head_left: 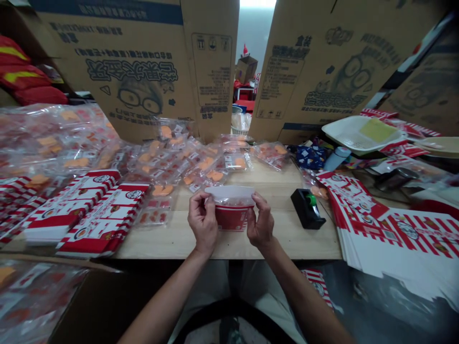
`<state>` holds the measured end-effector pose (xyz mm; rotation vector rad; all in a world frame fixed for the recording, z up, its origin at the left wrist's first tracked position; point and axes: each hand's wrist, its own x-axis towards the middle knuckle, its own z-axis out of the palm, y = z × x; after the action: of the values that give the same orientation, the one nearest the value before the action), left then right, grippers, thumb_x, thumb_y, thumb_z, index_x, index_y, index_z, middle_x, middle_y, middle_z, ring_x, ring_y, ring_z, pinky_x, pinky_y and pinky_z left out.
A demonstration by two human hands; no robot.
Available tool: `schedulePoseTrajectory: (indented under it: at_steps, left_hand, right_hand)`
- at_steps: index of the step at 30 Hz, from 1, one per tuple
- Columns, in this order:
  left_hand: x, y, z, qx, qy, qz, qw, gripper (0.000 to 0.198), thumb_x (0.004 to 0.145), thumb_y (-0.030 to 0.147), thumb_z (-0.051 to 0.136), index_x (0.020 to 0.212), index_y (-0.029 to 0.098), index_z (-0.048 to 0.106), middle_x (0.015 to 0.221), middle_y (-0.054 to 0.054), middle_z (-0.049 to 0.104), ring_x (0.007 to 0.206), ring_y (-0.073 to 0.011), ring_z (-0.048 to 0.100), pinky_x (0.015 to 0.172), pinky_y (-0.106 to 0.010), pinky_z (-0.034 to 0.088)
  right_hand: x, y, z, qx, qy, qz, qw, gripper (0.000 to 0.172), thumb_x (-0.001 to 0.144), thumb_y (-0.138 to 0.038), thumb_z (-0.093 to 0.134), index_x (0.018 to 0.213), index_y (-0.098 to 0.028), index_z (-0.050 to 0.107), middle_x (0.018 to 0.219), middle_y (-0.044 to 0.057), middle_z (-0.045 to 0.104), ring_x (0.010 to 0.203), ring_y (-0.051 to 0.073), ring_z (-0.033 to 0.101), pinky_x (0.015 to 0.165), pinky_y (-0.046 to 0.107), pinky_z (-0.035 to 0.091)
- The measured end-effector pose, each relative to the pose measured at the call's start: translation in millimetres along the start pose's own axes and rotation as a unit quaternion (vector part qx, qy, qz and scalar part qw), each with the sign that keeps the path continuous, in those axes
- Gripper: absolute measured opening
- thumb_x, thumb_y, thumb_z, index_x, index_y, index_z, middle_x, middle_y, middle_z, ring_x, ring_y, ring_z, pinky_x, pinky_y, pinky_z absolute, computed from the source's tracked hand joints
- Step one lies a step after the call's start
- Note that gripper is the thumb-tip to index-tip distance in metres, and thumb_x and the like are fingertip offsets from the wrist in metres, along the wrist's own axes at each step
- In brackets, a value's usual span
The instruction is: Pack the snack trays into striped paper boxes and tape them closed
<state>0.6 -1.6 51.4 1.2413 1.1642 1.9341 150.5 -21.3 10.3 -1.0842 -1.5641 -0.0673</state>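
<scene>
Over the middle of the wooden table, a small red-and-white printed carton point(231, 219) stands between my hands, its white flap point(229, 192) raised along the top. Clear plastic shows just below that flap; its contents are hidden. My left hand point(203, 217) pinches the carton's left upper corner between thumb and fingers. At the opposite corner, my right hand point(261, 220) grips the flap and side with thumb and bent fingers. Beyond the carton lie clear packets point(215, 176) with orange and reddish pieces inside.
Folded striped cartons point(103, 220) are stacked at left, near a large heap of clear packets point(46, 138). A black tape dispenser point(307, 208) with green tape stands at right. Flat carton sheets point(398, 239) overhang the table edge. Big cardboard boxes point(143, 67) wall the back.
</scene>
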Motion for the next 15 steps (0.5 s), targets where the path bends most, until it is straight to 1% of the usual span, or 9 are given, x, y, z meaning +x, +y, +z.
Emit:
schedulePoseTrajectory:
  at_steps: [3, 5, 6, 9, 11, 13, 14, 15]
  left_hand:
    - [-1.7, -5.5, -6.1, 0.03, -0.017, 0.018, 0.999, 0.017, 0.096, 0.034, 0.063, 0.103, 0.019, 0.065, 0.098, -0.004, 0.065, 0.09, -0.0148, 0.061, 0.085, -0.024, 0.049]
    - [-1.3, -8.7, -11.9, 0.048, -0.035, 0.046, 0.997, 0.017, 0.097, 0.036, 0.062, 0.101, 0.02, 0.068, 0.098, -0.004, 0.066, 0.093, -0.0161, 0.063, 0.088, -0.026, 0.049]
    - [-0.6, -9.8, -15.1, 0.057, -0.049, 0.064, 0.995, 0.018, 0.097, 0.037, 0.061, 0.098, 0.02, 0.069, 0.097, -0.004, 0.067, 0.094, -0.0169, 0.063, 0.09, -0.028, 0.049]
    - [2.5, -10.3, -24.6, 0.086, -0.091, 0.109, 0.986, 0.023, 0.098, 0.039, 0.06, 0.091, 0.02, 0.071, 0.095, -0.005, 0.069, 0.094, -0.0189, 0.064, 0.089, -0.031, 0.05]
    - [5.7, -9.2, -28.2, 0.099, -0.124, 0.118, 0.98, 0.023, 0.097, 0.038, 0.06, 0.088, 0.02, 0.071, 0.094, -0.006, 0.069, 0.094, -0.0196, 0.065, 0.087, -0.031, 0.05]
    - [10.5, -8.2, -28.4, 0.078, -0.145, 0.102, 0.981, 0.018, 0.095, 0.036, 0.064, 0.09, 0.02, 0.07, 0.092, -0.005, 0.068, 0.09, -0.0184, 0.064, 0.084, -0.03, 0.05]
    - [13.9, -8.0, -27.5, 0.046, -0.15, 0.085, 0.984, 0.014, 0.094, 0.035, 0.066, 0.096, 0.021, 0.069, 0.09, -0.003, 0.067, 0.086, -0.0168, 0.063, 0.081, -0.028, 0.05]
    - [17.9, -7.9, -26.3, 0.002, -0.154, 0.062, 0.986, 0.018, 0.092, 0.035, 0.069, 0.105, 0.023, 0.067, 0.088, -0.001, 0.065, 0.081, -0.015, 0.061, 0.077, -0.026, 0.05]
  right_hand:
    - [-9.2, 3.3, 4.4, 0.033, 0.031, 0.052, 0.998, 0.046, 0.101, -0.024, 0.041, 0.145, -0.022, 0.032, 0.138, 0.021, 0.056, 0.128, 0.03, 0.06, 0.101, 0.053, 0.054]
    - [-15.1, 4.3, 6.7, 0.037, 0.032, 0.079, 0.996, 0.045, 0.101, -0.026, 0.041, 0.144, -0.021, 0.033, 0.136, 0.021, 0.057, 0.125, 0.03, 0.061, 0.099, 0.052, 0.055]
    - [-16.4, 4.6, 6.9, 0.03, 0.023, 0.079, 0.996, 0.044, 0.101, -0.027, 0.041, 0.144, -0.021, 0.034, 0.134, 0.021, 0.058, 0.124, 0.03, 0.062, 0.099, 0.053, 0.055]
    - [-10.2, 4.7, 0.9, 0.011, -0.013, 0.036, 0.999, 0.04, 0.099, -0.023, 0.04, 0.139, -0.022, 0.042, 0.126, 0.018, 0.063, 0.121, 0.031, 0.062, 0.1, 0.053, 0.053]
    - [1.9, 3.7, -8.8, 0.011, -0.051, -0.005, 0.999, 0.033, 0.099, -0.02, 0.04, 0.13, -0.023, 0.051, 0.119, 0.016, 0.064, 0.116, 0.029, 0.064, 0.097, 0.049, 0.054]
    - [16.9, 2.0, -20.7, 0.015, -0.1, -0.037, 0.994, 0.029, 0.099, -0.017, 0.04, 0.121, -0.024, 0.058, 0.117, 0.014, 0.063, 0.111, 0.026, 0.064, 0.093, 0.044, 0.055]
    - [24.2, 1.1, -26.3, 0.018, -0.124, -0.047, 0.991, 0.028, 0.099, -0.016, 0.041, 0.118, -0.023, 0.06, 0.119, 0.014, 0.062, 0.111, 0.026, 0.063, 0.093, 0.043, 0.055]
    - [30.8, 0.4, -31.1, 0.023, -0.142, -0.052, 0.988, 0.026, 0.099, -0.016, 0.042, 0.115, -0.023, 0.061, 0.12, 0.014, 0.061, 0.112, 0.025, 0.062, 0.094, 0.042, 0.054]
